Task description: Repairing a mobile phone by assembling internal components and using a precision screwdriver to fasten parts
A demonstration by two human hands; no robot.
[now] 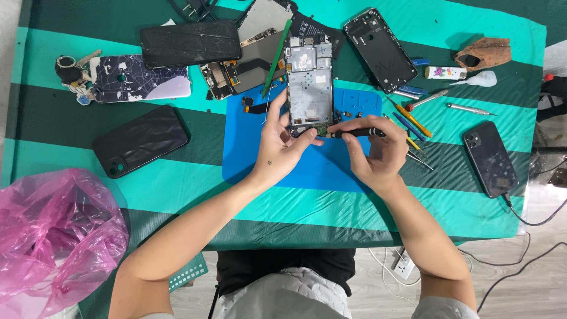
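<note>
While the left hand [282, 147] pinches the opened phone's [309, 88] lower edge, its long axis running twelve to six, the right hand [378, 150] grips a screwdriver [354, 133] pointing nine o'clock at that edge on the blue mat [248, 147].

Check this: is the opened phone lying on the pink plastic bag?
No, the opened phone lies on the blue mat; the pink bag sits far left.

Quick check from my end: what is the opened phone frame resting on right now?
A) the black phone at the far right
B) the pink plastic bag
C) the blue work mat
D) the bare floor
C: the opened phone frame lies on the blue work mat, steadied by the left hand while the right hand holds a dark screwdriver at its lower edge.
</note>
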